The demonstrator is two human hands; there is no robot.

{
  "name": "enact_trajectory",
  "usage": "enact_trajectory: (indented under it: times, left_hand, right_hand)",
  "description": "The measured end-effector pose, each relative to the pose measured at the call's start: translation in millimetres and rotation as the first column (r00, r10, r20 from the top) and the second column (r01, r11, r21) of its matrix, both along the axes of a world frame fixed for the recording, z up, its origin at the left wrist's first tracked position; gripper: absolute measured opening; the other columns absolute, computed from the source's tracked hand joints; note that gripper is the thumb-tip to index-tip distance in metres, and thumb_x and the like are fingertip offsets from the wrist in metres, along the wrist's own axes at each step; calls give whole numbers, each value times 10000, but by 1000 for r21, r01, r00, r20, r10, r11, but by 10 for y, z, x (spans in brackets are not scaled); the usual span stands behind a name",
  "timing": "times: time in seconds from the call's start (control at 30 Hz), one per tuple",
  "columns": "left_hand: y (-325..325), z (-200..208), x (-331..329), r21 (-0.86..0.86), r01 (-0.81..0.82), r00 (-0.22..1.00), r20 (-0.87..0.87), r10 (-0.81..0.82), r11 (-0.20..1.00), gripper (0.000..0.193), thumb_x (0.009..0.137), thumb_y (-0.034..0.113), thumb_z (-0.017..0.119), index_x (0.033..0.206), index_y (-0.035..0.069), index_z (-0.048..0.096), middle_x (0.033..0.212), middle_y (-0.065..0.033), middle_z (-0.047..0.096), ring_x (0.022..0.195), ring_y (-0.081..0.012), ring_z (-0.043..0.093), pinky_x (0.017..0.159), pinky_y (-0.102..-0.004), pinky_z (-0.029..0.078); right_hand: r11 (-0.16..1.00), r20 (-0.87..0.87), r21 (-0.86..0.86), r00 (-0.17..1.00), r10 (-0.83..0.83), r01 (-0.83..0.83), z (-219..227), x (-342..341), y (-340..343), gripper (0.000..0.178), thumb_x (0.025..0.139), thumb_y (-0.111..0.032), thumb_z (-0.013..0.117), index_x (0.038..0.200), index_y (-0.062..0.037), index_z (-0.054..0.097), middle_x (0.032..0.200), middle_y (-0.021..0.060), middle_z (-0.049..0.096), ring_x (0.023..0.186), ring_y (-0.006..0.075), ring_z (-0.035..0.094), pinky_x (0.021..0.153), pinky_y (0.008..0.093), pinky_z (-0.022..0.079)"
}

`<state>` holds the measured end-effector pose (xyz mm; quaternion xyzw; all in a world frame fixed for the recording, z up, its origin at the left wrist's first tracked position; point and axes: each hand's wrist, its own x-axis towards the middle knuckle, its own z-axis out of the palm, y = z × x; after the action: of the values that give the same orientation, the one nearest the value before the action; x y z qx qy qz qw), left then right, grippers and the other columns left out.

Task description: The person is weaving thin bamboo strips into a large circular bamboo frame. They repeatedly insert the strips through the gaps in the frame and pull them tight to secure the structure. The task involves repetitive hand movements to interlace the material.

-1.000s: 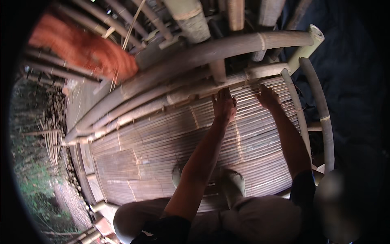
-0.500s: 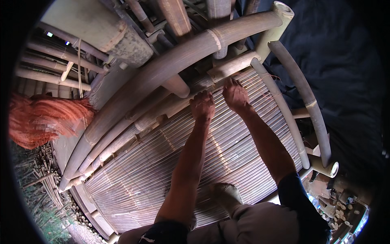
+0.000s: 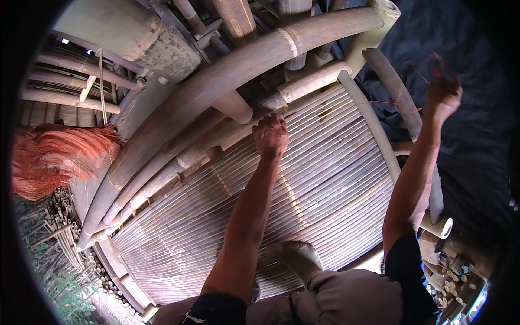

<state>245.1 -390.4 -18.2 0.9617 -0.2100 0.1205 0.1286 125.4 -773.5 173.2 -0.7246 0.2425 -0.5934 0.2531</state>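
Under me is a bamboo bench with a seat of thin slats (image 3: pixel 325 179). My left hand (image 3: pixel 270 135) is closed at the slats' far ends, against the long bamboo rail (image 3: pixel 310 85); what its fingers hold, if anything, is hidden. Raised past the curved bamboo armrest (image 3: pixel 394 81) at the right, my right hand (image 3: pixel 444 97) is closed on a thin reddish strand (image 3: pixel 417 64). The strand loops above that hand, and a length trails left toward the seat's edge. The fingertips are slightly smeared by motion.
A thick curved bamboo backrest (image 3: pixel 216 89) arches across the far side. Black cloth (image 3: pixel 476 157) hangs at the right. A red bundle of strands (image 3: pixel 59 160) lies far left. My shoe (image 3: pixel 300 260) stands on the slats. Cut bamboo pieces (image 3: pixel 452 284) lie at lower right.
My right hand has swung from beside the left hand out to the right, beyond the armrest, drawing the strand into the air. My left hand has stayed at the rail.
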Motion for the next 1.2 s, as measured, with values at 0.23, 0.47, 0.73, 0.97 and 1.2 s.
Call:
enact_trajectory:
  times: [0.23,0.47,0.73,0.97,1.2]
  left_hand:
    - [117,-39,49,-17,15,999,-42,-16,1000,204,953,286,504,823,138,561,797,-67,626,788,-247,629,709,-413,454]
    - [89,-141,11,-115,26,999,51,-20,993,175,895,262,576,786,148,498,734,-36,555,710,-229,583,660,-404,419]
    - [-28,-171,-15,-158,-22,993,107,40,987,158,874,329,517,878,174,547,838,-26,581,836,-232,572,739,-410,411]
    - [235,-388,158,-126,-24,959,-283,-13,992,179,878,309,556,925,157,637,875,-73,668,899,-244,641,762,-397,504]
    - [32,-67,473,-109,124,758,-631,-165,986,217,888,321,559,987,185,696,1050,-76,697,1005,-244,659,794,-376,550]
  right_hand:
    - [937,-864,-340,420,-278,-78,-1131,1017,1796,234,901,-297,570,797,-92,615,719,125,647,699,309,682,559,402,537]
    - [851,-653,-245,570,-499,465,-846,1086,1167,339,891,-424,605,753,-121,666,681,109,665,655,274,688,498,390,524]
    - [867,-784,-492,472,-403,-77,-1116,1138,1563,305,920,-317,514,715,-128,638,651,119,637,668,306,688,557,485,524]
    - [737,-902,-263,429,41,-623,-1998,1428,2608,159,854,-213,575,945,-91,621,779,89,583,716,252,602,603,402,492]
    - [142,-126,952,-77,989,271,-1387,1532,2307,531,937,-575,479,686,-109,433,497,7,369,373,99,272,377,291,228]
